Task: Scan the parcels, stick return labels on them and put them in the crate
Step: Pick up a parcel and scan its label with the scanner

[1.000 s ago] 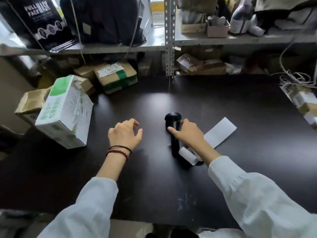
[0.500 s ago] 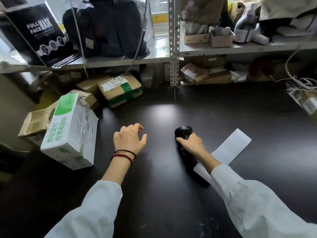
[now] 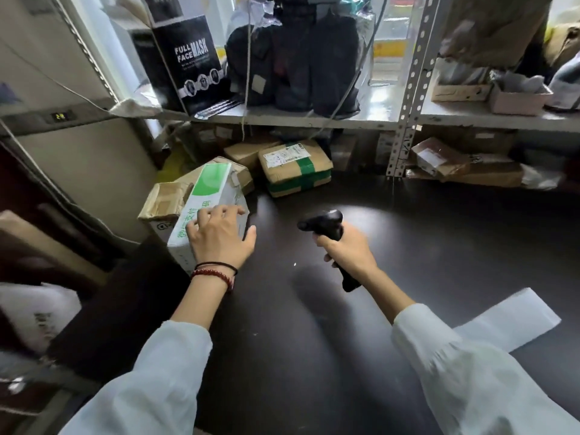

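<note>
Glossy dark tabletop point(image 3: 439, 246), matt black plastic scanner point(image 3: 323, 222), brown cardboard parcel point(image 3: 295, 167), perforated metal upright point(image 3: 408, 98)

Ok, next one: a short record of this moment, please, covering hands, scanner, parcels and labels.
left hand: spread on top of white-green box, not gripping
right hand: grips scanner, held above table, head pointing left
label strip: flat on table, far right
other parcels: green-taped box behind white-green box
crate: not in view
</note>
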Demonstrator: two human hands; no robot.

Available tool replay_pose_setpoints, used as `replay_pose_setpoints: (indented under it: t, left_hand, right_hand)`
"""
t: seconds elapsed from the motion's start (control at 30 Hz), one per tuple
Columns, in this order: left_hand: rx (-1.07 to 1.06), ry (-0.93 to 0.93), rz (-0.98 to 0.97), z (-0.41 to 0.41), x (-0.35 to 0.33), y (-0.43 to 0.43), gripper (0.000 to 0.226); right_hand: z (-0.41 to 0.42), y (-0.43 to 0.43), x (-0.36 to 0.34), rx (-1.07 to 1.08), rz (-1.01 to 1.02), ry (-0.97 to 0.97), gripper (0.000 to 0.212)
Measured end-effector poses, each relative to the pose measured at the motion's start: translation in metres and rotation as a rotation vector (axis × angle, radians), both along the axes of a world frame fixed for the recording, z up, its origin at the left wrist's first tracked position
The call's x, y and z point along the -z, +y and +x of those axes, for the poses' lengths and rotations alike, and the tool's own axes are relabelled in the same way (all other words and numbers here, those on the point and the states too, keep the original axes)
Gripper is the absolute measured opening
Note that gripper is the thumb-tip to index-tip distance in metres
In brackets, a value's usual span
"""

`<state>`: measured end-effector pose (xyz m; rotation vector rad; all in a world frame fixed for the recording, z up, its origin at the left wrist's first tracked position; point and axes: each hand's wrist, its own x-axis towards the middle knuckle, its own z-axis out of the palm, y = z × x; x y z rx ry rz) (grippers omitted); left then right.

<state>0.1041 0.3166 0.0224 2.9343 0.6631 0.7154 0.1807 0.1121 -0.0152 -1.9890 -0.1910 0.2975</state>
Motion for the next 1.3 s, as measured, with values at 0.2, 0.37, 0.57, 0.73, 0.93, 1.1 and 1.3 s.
replay_pose_setpoints:
  t: [0.2, 0.37, 0.57, 0.73, 0.93, 1.1, 1.3]
  left_hand:
    - [-0.223, 0.173, -0.125, -0.025, 0.002, 0.033, 0.083]
    - [-0.238, 0.14, -0.331, -0.038, 0.007, 0.041, 0.087]
    - [-0.153, 0.068, -0.425, -0.038, 0.009, 0.035, 0.078]
    - [0.023, 0.058, -0.428, -0.024, 0.008, 0.014, 0.076]
    - [0.304, 0.123, -0.482, 0.01, 0.008, -0.031, 0.072]
    - [0.452, 0.161, -0.533, 0.044, 0.01, -0.071, 0.066]
    - [0.501, 0.069, -0.366, 0.084, 0.012, -0.11, 0.065]
  right_hand:
    - [-0.011, 0.036, -0.013, -0.1, 0.083, -0.042, 0.025]
    - [-0.021, 0.047, -0.013, -0.13, 0.119, -0.059, 0.021]
    - [-0.019, 0.035, -0.015, -0.074, 0.105, -0.091, 0.022]
    - [-0.015, 0.015, -0.021, -0.007, 0.103, -0.106, 0.021]
    - [-0.019, -0.027, -0.021, 0.101, 0.061, -0.116, 0.017]
    - [-0.026, -0.077, -0.016, 0.283, 0.066, -0.091, 0.018]
    - [-0.039, -0.126, -0.014, 0.398, 0.048, -0.084, 0.025]
